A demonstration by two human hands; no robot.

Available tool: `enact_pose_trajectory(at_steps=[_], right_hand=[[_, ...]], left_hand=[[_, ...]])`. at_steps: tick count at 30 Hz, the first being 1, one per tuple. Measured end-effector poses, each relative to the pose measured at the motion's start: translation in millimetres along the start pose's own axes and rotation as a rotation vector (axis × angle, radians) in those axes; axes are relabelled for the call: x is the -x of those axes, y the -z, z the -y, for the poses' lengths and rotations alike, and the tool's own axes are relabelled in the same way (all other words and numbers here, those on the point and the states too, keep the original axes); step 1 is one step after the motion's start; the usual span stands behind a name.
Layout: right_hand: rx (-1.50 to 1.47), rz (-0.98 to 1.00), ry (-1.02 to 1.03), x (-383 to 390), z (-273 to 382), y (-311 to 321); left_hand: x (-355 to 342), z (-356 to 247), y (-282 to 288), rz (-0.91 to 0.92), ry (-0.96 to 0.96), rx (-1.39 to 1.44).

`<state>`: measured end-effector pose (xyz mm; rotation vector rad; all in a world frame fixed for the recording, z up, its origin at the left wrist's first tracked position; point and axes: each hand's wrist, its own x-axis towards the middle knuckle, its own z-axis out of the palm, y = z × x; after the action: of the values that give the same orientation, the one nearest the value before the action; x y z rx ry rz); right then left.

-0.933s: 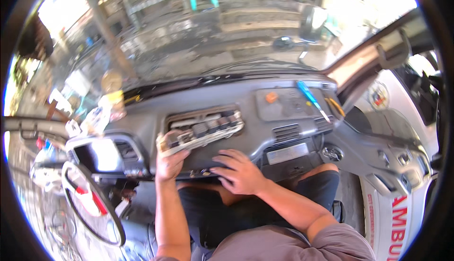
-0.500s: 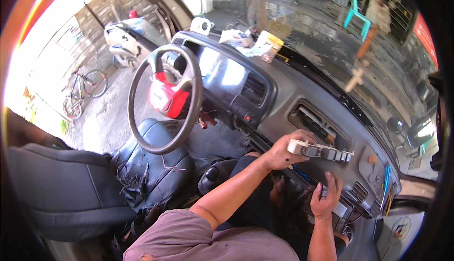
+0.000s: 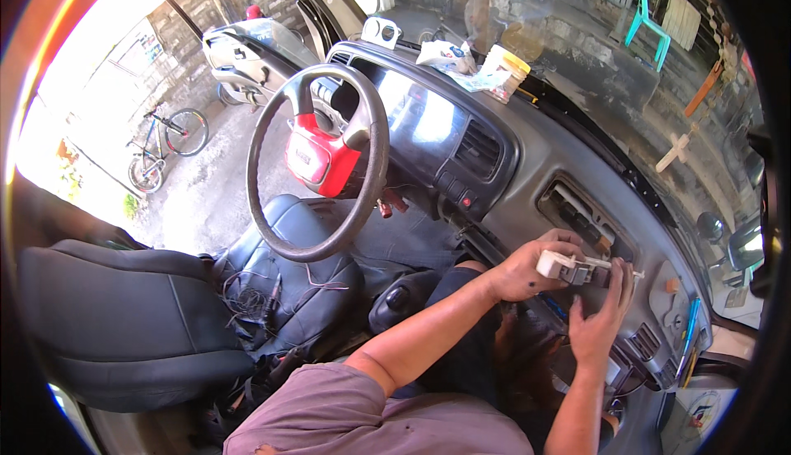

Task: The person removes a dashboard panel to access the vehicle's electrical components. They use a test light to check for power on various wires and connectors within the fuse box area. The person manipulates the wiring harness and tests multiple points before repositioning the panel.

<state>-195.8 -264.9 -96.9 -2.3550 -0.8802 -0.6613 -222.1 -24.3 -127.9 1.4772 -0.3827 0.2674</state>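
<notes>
Inside a car, at the right of the frame, the left hand [image 3: 521,269] is clamped around the white end of a grey dashboard control panel [image 3: 577,269], pulled just out of the dashboard opening [image 3: 582,218]. The right hand [image 3: 600,320], fingers spread, presses against the panel's other end. The steering wheel [image 3: 317,162] sits at centre.

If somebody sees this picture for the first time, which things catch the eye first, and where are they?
First comes the black steering wheel with its bright red centre, upper left of middle, over the dark driver's seat. Lower right, the left hand and the right hand hold a pale switch panel just in front of an open slot in the grey dashboard. A turquoise chair stands outside, top right.
</notes>
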Motion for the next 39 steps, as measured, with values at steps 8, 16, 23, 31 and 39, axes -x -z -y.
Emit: enact_pose_trajectory(at_steps=[8, 16, 23, 31, 39], right_hand=[[-0.067, 0.054, -0.031, -6, -17, -4], [-0.159, 0.014, -0.054, -12, -17, 4], [-0.222, -0.040, -0.086, -13, -18, 12], [-0.316, -0.092, -0.022, -16, -23, 12], [-0.309, -0.043, -0.007, -8, -20, 10]], left_hand=[[117, -77, -2, -0.362, 0.139, -0.439], [419, -149, 165, -1.223, 0.517, -1.346], [585, -65, 201, -0.765, 1.659, -1.342], [514, -124, 204, -1.464, 0.833, -1.652], [253, -167, 14, -0.628, 0.017, -0.812]])
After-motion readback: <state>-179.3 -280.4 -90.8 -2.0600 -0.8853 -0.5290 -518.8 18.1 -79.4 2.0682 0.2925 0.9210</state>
